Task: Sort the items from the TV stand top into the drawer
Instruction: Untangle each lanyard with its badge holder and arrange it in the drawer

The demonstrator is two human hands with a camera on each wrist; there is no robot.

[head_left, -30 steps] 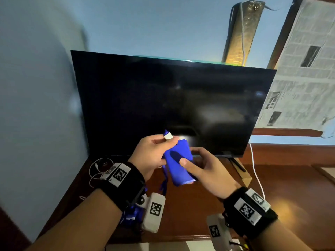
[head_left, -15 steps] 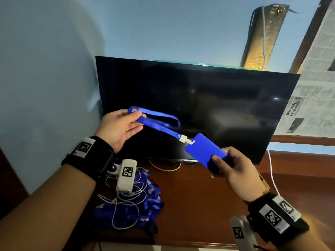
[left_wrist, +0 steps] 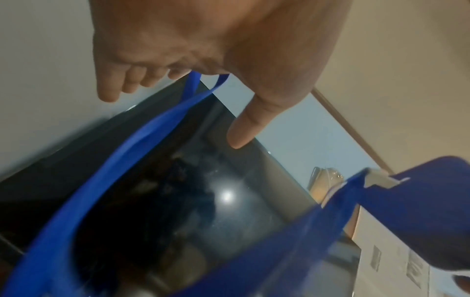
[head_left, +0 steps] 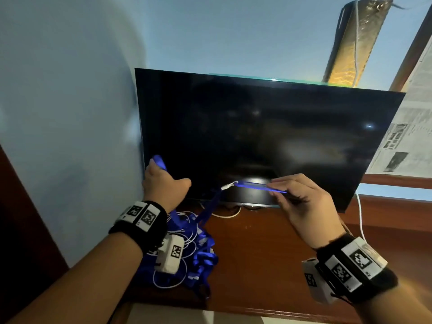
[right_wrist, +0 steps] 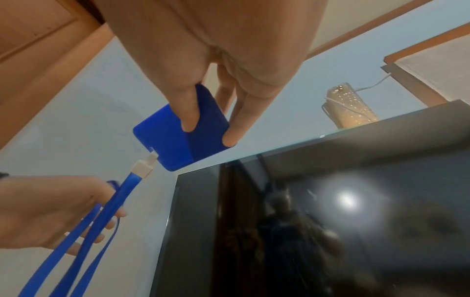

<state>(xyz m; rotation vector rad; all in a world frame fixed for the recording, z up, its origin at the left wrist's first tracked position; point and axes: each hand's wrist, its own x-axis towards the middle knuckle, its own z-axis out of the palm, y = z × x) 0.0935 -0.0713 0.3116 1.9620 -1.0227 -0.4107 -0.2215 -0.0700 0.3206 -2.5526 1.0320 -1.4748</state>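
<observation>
A blue card holder [head_left: 259, 185] is pinched flat and edge-on between the thumb and fingers of my right hand [head_left: 297, 197], in front of the TV's lower edge. The thumb lies across the blue card holder [right_wrist: 183, 136]. A white clip [head_left: 228, 185] joins it to a blue lanyard strap [head_left: 208, 206] that sags down and left. My left hand [head_left: 163, 181] grips the strap's loop in a fist at the TV's lower left corner. The strap [left_wrist: 142, 136] runs out from under the curled fingers. Below lies a pile of blue lanyards and white cables [head_left: 198, 256].
A dark TV [head_left: 257, 136] stands on the brown wooden TV stand top [head_left: 268, 253], close to the blue wall on the left. A white cable [head_left: 360, 213] hangs at the TV's right. Newspaper [head_left: 411, 127] covers the window at the right. No drawer shows.
The hands, together on the holder a second ago, have drawn apart. The left hand has dropped and closed on the loop. The card holder has turned flat, and the strap now sags.
</observation>
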